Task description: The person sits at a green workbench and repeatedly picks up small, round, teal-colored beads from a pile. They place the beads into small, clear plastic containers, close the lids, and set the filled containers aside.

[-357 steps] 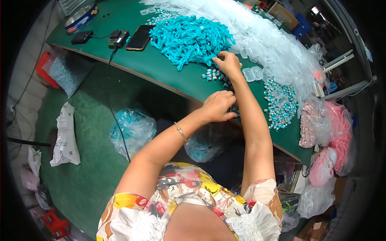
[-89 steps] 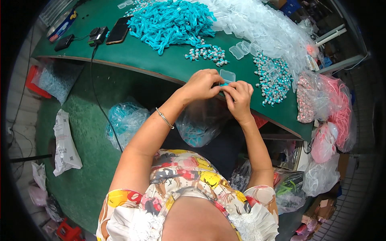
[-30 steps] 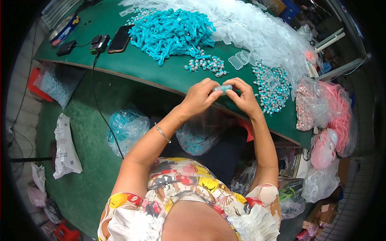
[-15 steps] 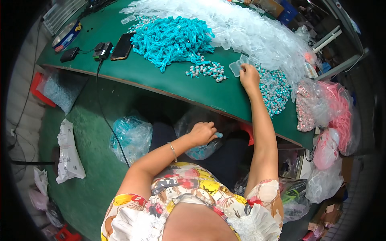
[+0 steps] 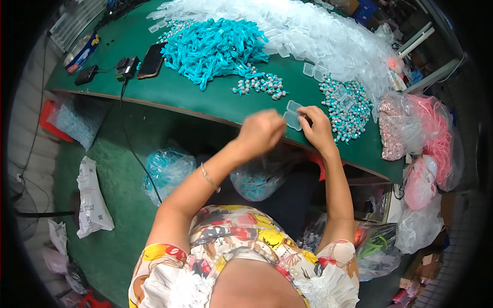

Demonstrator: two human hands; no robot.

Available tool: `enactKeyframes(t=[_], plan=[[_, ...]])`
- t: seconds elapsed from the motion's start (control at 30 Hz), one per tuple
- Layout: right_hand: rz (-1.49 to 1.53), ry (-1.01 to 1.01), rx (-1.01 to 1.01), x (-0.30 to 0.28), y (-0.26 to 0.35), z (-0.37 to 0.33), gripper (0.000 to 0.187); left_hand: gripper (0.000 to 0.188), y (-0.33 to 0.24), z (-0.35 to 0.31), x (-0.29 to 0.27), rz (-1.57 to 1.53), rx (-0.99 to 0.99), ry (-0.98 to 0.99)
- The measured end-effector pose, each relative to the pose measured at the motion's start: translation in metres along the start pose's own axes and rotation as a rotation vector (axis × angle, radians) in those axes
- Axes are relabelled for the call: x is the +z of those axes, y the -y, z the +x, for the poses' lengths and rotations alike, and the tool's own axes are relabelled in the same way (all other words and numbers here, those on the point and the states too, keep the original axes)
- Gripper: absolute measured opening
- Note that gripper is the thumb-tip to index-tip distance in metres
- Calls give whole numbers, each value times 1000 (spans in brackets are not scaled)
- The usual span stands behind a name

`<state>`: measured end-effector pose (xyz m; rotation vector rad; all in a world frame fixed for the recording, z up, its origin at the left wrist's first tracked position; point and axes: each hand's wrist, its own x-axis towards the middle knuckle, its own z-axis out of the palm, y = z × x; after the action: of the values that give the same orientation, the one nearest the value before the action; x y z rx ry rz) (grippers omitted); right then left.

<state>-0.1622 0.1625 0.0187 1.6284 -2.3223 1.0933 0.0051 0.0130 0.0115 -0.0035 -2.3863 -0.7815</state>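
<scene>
My right hand (image 5: pixel 317 127) pinches a small clear plastic case (image 5: pixel 292 121), which lies opened out flat at the near edge of the table. Just left of that case is my left hand (image 5: pixel 263 132), raised over the table edge with its fingers curled closed. Anything inside those fingers is hidden and slightly blurred. To the right of my right hand spreads a pile of small grey-and-teal beads (image 5: pixel 347 110). A smaller group of similar beads (image 5: pixel 262 85) lies beyond my left hand, beside a large heap of teal cords (image 5: pixel 215 51).
A broad heap of clear plastic cases (image 5: pixel 308 36) covers the table's far side. A phone (image 5: pixel 151 60) and a small black device (image 5: pixel 126 68) with a cable lie left. Bags of pink cords (image 5: pixel 435 133) hang at the right edge. A bag with blue pieces (image 5: pixel 255 184) rests at my lap.
My left hand has risen from above my lap, where a small light-blue piece showed at its fingers, to the table edge. My right hand has drawn a clear case nearer.
</scene>
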Motion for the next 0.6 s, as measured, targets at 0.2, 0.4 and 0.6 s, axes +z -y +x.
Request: enactKeyframes(t=[0.2,0.4,0.6], plan=[[-77,-211,65,-27,-32,9,14,13,54,77,29,397,-111,-135],[-456,-171,250,-50,-79,18,11,8,60,91,44,532,-75,-66],[-823,0,120,-27,-68,45,13,5,60,78,41,513,87,-163]])
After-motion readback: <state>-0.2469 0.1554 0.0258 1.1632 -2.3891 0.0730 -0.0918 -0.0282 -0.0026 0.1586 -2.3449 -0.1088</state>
